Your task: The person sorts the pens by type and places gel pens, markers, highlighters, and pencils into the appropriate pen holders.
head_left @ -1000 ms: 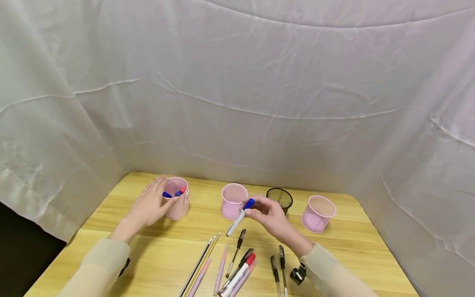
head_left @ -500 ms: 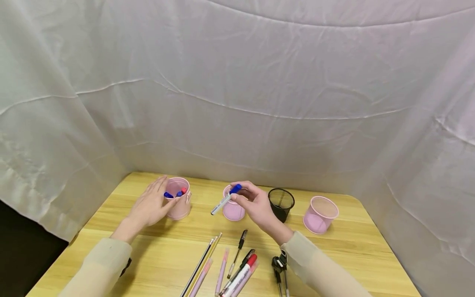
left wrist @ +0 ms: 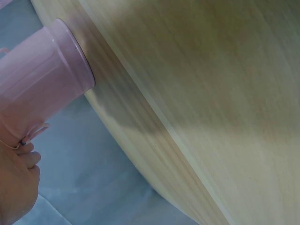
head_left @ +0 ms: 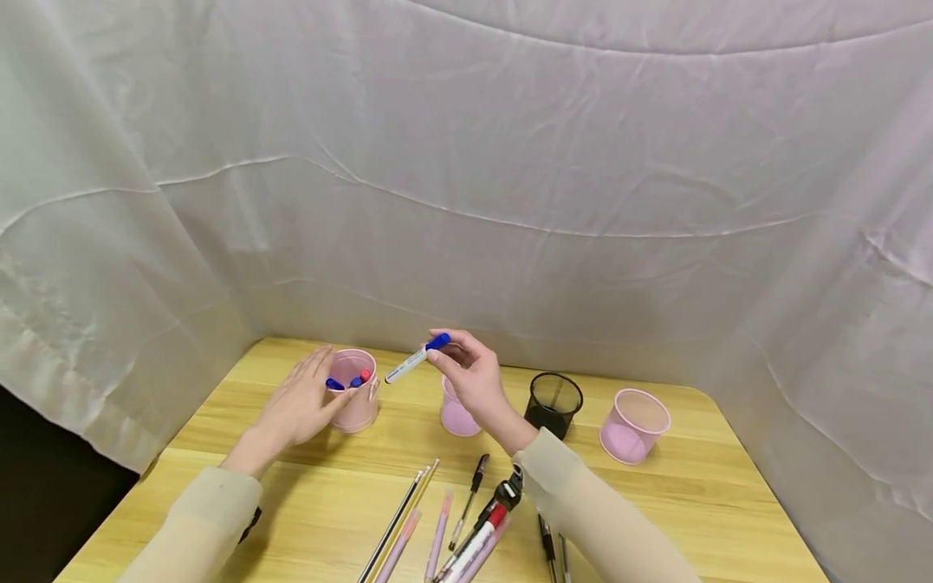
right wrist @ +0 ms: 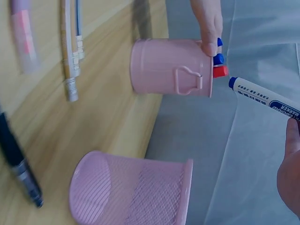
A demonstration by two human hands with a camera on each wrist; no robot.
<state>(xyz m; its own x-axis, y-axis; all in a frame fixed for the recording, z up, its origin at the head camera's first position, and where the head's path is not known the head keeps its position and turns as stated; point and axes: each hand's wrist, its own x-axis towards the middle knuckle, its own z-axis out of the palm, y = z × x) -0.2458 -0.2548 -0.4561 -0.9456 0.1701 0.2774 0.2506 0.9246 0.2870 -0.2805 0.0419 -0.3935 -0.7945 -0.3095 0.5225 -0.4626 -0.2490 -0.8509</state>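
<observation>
My left hand (head_left: 295,405) holds the pink pail-shaped pen cup (head_left: 357,417) at the left back, thumb over its near rim, other fingers round the far side. Blue and red marker caps (right wrist: 219,71) stick out of that cup. To its right, my right hand (head_left: 474,380) pinches a white whiteboard marker (head_left: 408,366) near its blue cap. The marker hangs in the air, tilted, its blue tail end (right wrist: 232,83) pointing toward the cup's mouth, close to the red cap in the right wrist view. A pink mesh cup (right wrist: 140,187) stands partly hidden behind my right hand.
A black mesh cup (head_left: 551,417) and another pink mesh cup (head_left: 628,437) stand at the right back. Along the front lie pencils (head_left: 394,522), pink highlighters (head_left: 439,534), a red-capped marker (head_left: 477,544) and several black-capped pens (head_left: 470,502). A grey curtain (head_left: 466,202) closes off the back.
My right hand has carried the blue-capped marker left and upward, from near the black mesh cup toward the pail-shaped cup. The left hand has stayed on that cup.
</observation>
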